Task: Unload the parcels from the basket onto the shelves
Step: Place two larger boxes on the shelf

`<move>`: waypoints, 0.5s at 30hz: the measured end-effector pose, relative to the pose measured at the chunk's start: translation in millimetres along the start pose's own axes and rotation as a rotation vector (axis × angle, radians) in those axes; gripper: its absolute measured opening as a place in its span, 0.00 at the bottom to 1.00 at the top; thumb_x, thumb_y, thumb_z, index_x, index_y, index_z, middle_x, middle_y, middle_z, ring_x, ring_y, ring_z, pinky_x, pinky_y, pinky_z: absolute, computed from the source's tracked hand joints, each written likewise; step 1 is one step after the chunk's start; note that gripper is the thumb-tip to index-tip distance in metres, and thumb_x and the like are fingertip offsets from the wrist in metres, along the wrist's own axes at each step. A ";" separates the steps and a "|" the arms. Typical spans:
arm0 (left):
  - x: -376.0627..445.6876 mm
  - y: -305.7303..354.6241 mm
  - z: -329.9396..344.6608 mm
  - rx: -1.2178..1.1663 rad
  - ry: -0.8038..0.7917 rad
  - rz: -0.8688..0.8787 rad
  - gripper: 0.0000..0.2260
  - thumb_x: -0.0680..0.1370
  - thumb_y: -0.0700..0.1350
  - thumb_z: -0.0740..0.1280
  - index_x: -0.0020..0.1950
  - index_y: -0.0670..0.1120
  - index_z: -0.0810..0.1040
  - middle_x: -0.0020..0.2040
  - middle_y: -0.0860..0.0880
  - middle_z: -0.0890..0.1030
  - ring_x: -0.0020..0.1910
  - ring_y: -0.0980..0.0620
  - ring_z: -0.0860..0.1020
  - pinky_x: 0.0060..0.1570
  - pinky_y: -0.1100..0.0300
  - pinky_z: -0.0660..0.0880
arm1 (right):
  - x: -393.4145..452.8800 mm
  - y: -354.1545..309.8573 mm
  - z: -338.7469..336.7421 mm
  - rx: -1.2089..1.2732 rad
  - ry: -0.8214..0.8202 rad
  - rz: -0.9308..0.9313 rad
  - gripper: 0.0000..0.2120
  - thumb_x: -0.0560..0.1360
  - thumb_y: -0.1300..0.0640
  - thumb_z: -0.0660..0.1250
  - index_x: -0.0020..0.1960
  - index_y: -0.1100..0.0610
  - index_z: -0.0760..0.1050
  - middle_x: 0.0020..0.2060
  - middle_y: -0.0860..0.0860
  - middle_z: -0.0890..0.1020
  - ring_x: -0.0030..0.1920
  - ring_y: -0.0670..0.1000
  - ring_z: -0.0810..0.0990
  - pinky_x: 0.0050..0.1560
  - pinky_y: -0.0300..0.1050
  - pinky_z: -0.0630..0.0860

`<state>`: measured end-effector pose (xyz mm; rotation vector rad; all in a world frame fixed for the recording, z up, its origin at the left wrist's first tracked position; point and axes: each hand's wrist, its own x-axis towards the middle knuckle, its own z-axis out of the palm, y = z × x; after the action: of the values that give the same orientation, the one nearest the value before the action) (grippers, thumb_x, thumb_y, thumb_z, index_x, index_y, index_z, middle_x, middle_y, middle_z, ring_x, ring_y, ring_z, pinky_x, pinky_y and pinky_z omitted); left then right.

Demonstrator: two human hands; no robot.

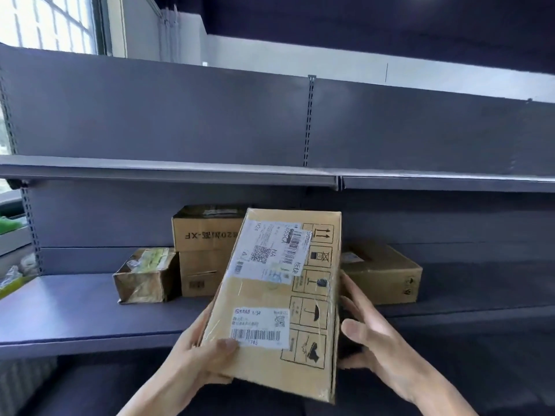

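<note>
I hold a tall cardboard parcel point(279, 298) with white shipping labels and handling symbols in front of the middle shelf point(75, 310). My left hand point(198, 352) grips its lower left corner, thumb on the barcode label. My right hand point(369, 334) presses flat against its right side. On the shelf behind stand a small crumpled parcel point(144, 274), two stacked cardboard boxes point(204, 250) and a flat box point(381, 271) to the right. The basket is out of view.
An upper grey shelf point(168, 169) runs across above the parcels, with a slotted upright point(309, 121) in the back panel. A window point(45, 22) is at the top left. Green and yellow items point(12, 265) lie at the far left edge.
</note>
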<state>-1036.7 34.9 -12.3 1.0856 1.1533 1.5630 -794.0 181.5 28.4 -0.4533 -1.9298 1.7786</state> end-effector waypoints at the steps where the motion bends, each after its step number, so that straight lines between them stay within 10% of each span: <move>1: -3.4 -9.2 6.4 0.007 0.037 0.011 0.36 0.57 0.49 0.77 0.63 0.67 0.70 0.58 0.49 0.83 0.50 0.47 0.83 0.47 0.46 0.77 | -3.5 -3.5 5.6 -0.025 -0.005 -0.005 0.47 0.50 0.34 0.77 0.62 0.23 0.56 0.59 0.33 0.77 0.62 0.47 0.77 0.56 0.58 0.77; 5: -16.2 -29.0 33.4 0.052 0.103 0.146 0.42 0.56 0.52 0.80 0.67 0.64 0.68 0.61 0.58 0.80 0.60 0.55 0.79 0.50 0.60 0.79 | -15.8 -4.7 12.6 -0.156 0.115 -0.014 0.47 0.45 0.32 0.77 0.56 0.19 0.54 0.55 0.27 0.76 0.64 0.41 0.72 0.66 0.53 0.71; 10: -19.8 -36.8 56.5 0.147 0.157 0.275 0.36 0.63 0.43 0.75 0.66 0.62 0.66 0.60 0.66 0.77 0.58 0.66 0.77 0.47 0.76 0.74 | -30.5 -3.4 12.0 -0.306 0.213 -0.038 0.47 0.50 0.36 0.76 0.55 0.15 0.47 0.55 0.26 0.75 0.56 0.30 0.74 0.49 0.28 0.74; 15: -22.7 -43.5 67.7 0.171 0.163 0.264 0.37 0.63 0.43 0.77 0.66 0.63 0.65 0.60 0.67 0.77 0.58 0.65 0.77 0.47 0.75 0.74 | -39.2 8.2 10.4 -0.352 0.241 -0.049 0.54 0.52 0.38 0.76 0.63 0.21 0.41 0.60 0.28 0.73 0.61 0.33 0.72 0.56 0.34 0.71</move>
<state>-959.9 34.1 -45.3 1.2834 1.3140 1.8099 -767.7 152.5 15.1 -0.6979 -2.0595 1.2872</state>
